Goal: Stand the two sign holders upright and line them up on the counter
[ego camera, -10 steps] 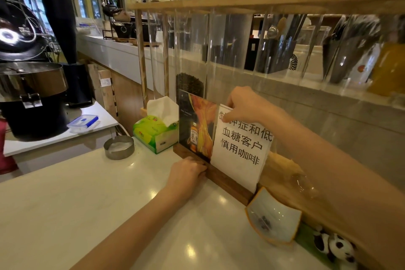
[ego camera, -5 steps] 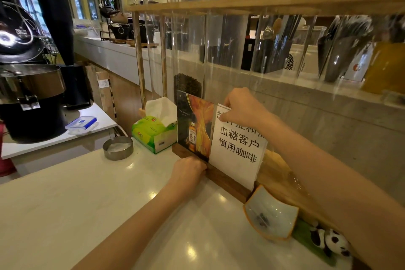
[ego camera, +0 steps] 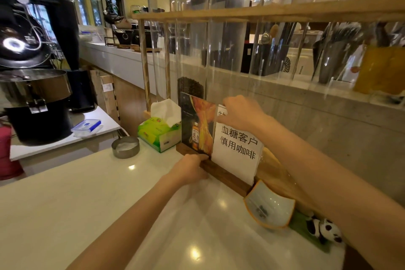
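Two sign holders stand upright side by side at the back of the white counter [ego camera: 87,199], each on a dark wooden base. The left sign holder [ego camera: 197,125] shows a dark picture with an orange bottle. The right sign holder [ego camera: 237,149] carries a white sheet with black characters. My left hand [ego camera: 192,165] rests on the counter with its fingers pressed against the wooden base where the two holders meet. My right hand [ego camera: 241,113] pinches the top left corner of the white sign and hides its top line.
A green tissue box [ego camera: 158,133] sits just left of the signs, with a round metal ashtray [ego camera: 125,147] beyond it. A pale dish with an orange rim [ego camera: 269,208] and a panda toy [ego camera: 324,229] lie to the right. A clear screen in a wooden frame [ego camera: 263,12] stands behind.
The white sign has tipped from a lean toward upright under my right hand. My left hand stays at the base. The view has shifted slightly.
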The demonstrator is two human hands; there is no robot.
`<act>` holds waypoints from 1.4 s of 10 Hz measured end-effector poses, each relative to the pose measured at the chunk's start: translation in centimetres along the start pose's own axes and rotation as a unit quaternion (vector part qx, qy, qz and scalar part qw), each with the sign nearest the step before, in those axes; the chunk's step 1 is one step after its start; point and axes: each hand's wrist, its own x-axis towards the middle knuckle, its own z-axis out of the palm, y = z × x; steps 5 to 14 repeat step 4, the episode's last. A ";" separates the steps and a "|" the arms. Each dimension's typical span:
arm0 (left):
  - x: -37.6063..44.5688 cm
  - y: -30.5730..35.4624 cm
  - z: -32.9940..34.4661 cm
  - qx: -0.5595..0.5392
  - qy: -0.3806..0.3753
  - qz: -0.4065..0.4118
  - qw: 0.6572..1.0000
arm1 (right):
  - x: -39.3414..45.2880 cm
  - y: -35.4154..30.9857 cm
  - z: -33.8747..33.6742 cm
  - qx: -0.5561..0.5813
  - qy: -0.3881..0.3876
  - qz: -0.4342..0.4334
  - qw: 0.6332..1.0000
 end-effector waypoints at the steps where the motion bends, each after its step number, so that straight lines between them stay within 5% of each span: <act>1: -0.9 0.0 -1.8 -0.047 0.008 -0.021 0.999 | -0.6 -0.6 0.4 0.014 0.016 -0.004 1.000; 3: -4.4 -2.1 -5.2 -0.149 0.058 -0.050 0.986 | -3.1 -3.5 1.4 0.149 0.152 -0.045 0.976; 4: -7.0 -3.3 -7.4 -0.207 0.145 -0.055 0.966 | -5.4 -6.4 0.9 0.410 0.212 -0.044 0.886; 14: -7.0 -3.3 -7.4 -0.207 0.145 -0.055 0.966 | -5.4 -6.4 0.9 0.410 0.212 -0.044 0.886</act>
